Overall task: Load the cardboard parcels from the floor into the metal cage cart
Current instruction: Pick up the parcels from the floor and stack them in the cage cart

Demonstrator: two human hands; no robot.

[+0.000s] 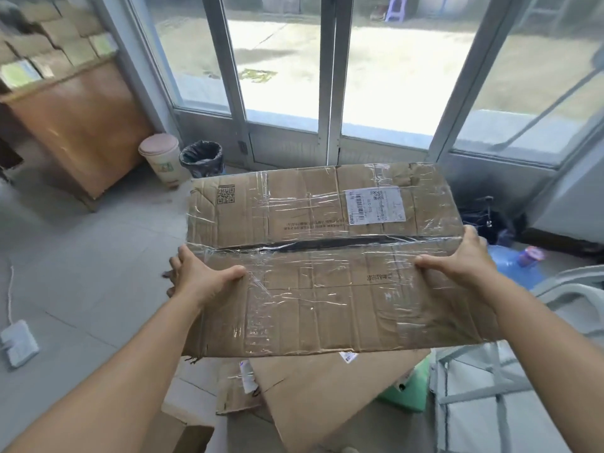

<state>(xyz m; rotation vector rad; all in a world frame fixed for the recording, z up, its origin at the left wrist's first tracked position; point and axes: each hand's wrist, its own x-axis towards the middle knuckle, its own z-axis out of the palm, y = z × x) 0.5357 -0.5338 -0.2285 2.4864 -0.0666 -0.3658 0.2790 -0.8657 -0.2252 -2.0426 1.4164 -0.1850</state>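
A white power adapter [19,343] lies on the floor [81,273] at far left. The left hand [199,276] grips the left edge of a taped cardboard parcel [323,256], thumb on top, fingers curled under. The parcel is held up above more cardboard parcels [327,387] on the floor. The right hand [464,256] clasps its right edge likewise. The metal cage cart [490,397] stands at lower right.

The box [323,256] I held was brown cardboard, creased and wrapped in shiny clear tape, with a white paper label [376,206]. The floor [81,273] was dull grey tile. The cabinet [78,125] was smooth brown wood. The cart [490,400] had grey metal bars.
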